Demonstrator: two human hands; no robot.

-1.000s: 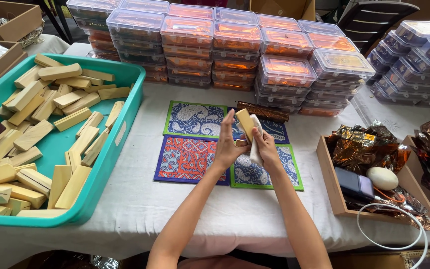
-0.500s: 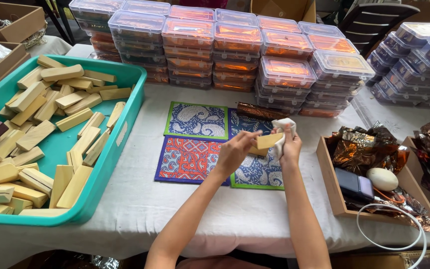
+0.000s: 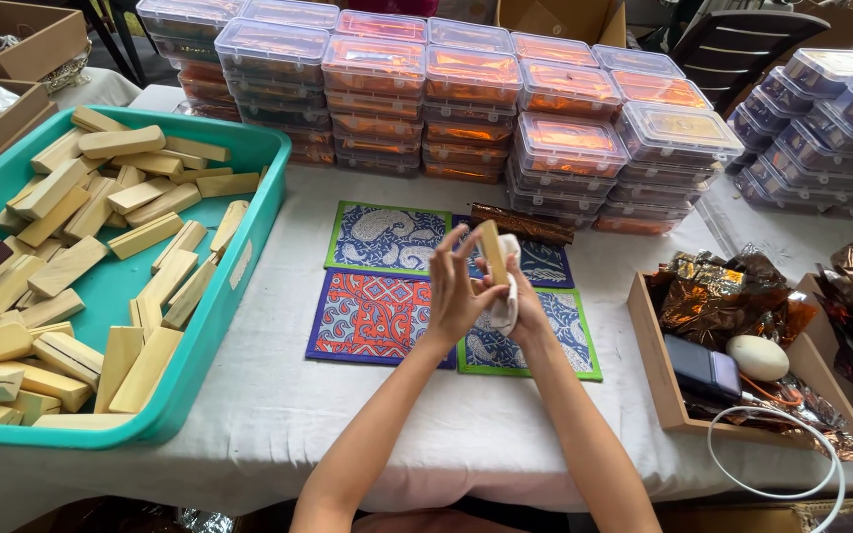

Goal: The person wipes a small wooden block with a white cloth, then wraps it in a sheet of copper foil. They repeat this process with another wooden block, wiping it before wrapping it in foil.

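My left hand grips a small pale wooden block, held upright above the patterned mats. My right hand sits right behind it, holding a white cloth pressed against the block. Both hands hover over four square patterned mats in blue, red and green laid on the white tablecloth. A teal tray to the left holds several more pale wooden blocks.
Stacks of clear lidded containers with orange contents line the back of the table. A wooden box on the right holds crinkled copper foil, a dark blue case and a white egg-shaped object. A white cable loops at the front right.
The block went from upright to tilted flat to the right, and now stands upright again; both hands shifted back left and nearer while the cloth stays against it.
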